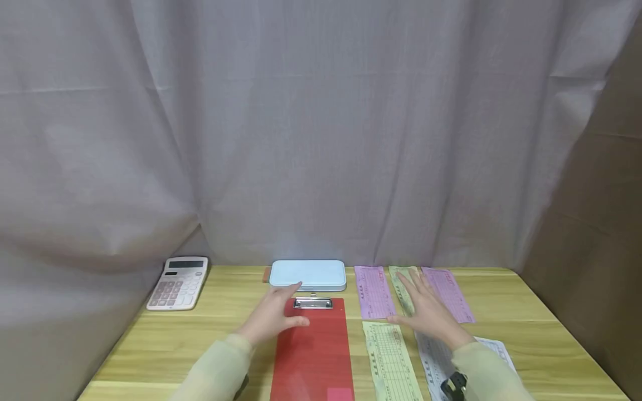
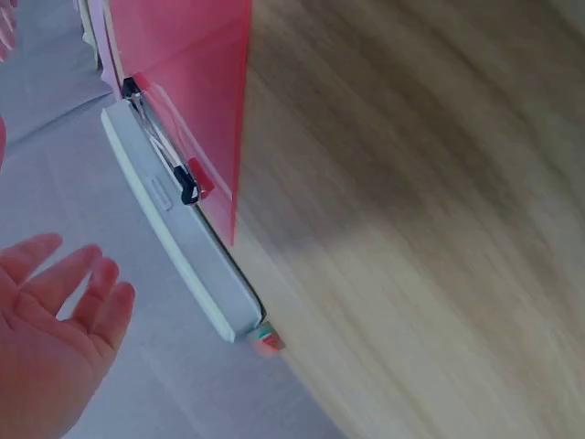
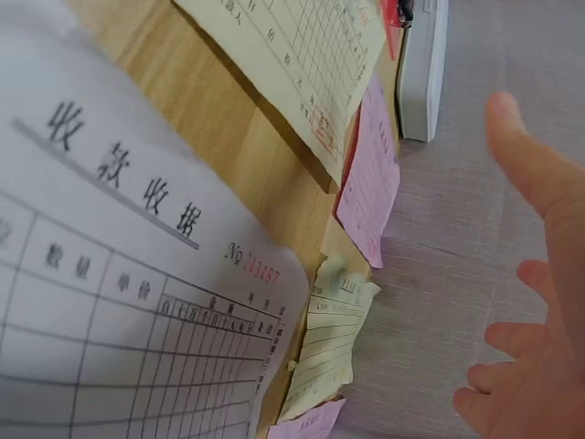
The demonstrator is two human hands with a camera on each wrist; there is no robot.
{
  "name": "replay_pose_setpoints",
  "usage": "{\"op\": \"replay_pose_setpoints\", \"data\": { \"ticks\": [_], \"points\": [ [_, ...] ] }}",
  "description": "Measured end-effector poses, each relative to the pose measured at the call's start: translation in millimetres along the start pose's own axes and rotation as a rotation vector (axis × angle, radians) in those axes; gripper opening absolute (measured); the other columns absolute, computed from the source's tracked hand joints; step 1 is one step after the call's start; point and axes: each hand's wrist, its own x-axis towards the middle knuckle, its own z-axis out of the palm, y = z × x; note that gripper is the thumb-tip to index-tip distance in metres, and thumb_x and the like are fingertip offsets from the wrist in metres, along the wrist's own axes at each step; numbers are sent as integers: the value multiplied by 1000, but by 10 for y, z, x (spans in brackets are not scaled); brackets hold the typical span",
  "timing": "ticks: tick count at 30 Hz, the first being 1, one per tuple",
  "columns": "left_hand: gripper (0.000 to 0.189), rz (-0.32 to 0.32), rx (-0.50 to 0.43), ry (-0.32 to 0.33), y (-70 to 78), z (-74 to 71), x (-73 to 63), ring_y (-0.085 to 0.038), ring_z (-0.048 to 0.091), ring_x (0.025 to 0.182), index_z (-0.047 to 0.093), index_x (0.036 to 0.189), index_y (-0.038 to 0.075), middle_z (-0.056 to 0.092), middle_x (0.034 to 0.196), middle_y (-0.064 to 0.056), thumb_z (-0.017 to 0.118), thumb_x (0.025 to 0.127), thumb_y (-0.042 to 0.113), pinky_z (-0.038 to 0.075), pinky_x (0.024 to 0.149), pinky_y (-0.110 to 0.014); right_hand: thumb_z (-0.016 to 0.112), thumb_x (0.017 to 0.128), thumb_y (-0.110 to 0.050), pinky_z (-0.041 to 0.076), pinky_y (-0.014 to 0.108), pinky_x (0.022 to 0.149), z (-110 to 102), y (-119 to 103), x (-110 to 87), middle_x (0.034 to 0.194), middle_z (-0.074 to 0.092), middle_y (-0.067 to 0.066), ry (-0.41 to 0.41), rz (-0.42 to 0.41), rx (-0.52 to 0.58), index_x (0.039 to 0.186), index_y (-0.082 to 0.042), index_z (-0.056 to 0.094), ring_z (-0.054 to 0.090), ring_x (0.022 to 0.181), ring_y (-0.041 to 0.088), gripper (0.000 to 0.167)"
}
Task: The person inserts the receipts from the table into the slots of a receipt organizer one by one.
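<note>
My left hand [image 1: 271, 318] hovers over the left edge of a red clipboard [image 1: 313, 345] with a metal clip, its fingers spread and holding nothing. Beyond the clipboard lies a pale blue case [image 1: 307, 272]. My right hand [image 1: 430, 313] is spread above several receipts, also holding nothing. Under and around it are a purple receipt [image 1: 375, 295], a yellow-green one [image 1: 401, 292] partly hidden by the fingers, and another purple one [image 1: 453, 295]. Nearer are a yellow-green receipt [image 1: 393, 359] and white receipt paper [image 1: 435, 359], partly covered by the right forearm.
A calculator [image 1: 178, 284] lies at the far left of the wooden table [image 1: 225, 312]. Something small and brownish [image 1: 266, 274] shows at the case's left end. Grey cloth [image 1: 321, 139] hangs behind the table's back edge. A pink patch [image 1: 340, 394] marks the clipboard's near end.
</note>
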Motion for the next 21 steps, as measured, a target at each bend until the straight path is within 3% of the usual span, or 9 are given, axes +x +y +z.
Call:
{"op": "replay_pose_setpoints", "data": {
  "ticks": [3, 9, 21],
  "points": [
    [82, 31, -15, 9, -8, 27, 80, -32, 49, 121, 48, 138, 5, 56, 133, -10, 80, 72, 41, 43, 101, -48, 79, 68, -52, 20, 73, 100, 26, 5, 44, 151, 17, 31, -4, 4, 16, 149, -9, 28, 13, 136, 55, 105],
    [65, 115, -69, 11, -12, 102, 228, -28, 60, 111, 58, 128, 3, 64, 121, -12, 79, 76, 35, 48, 96, -44, 80, 73, -39, 27, 70, 100, 81, 12, 127, 147, 24, 33, -5, -1, 55, 146, -3, 30, 25, 133, 53, 96],
    [47, 37, -207, -36, -37, 286, 410, -28, 60, 112, 64, 121, 1, 66, 117, -13, 71, 85, 31, 47, 96, -44, 72, 83, -17, 32, 63, 102, 239, 67, 343, 141, 35, 35, 3, -20, 107, 139, 4, 39, 37, 126, 53, 69]
  ]
}}
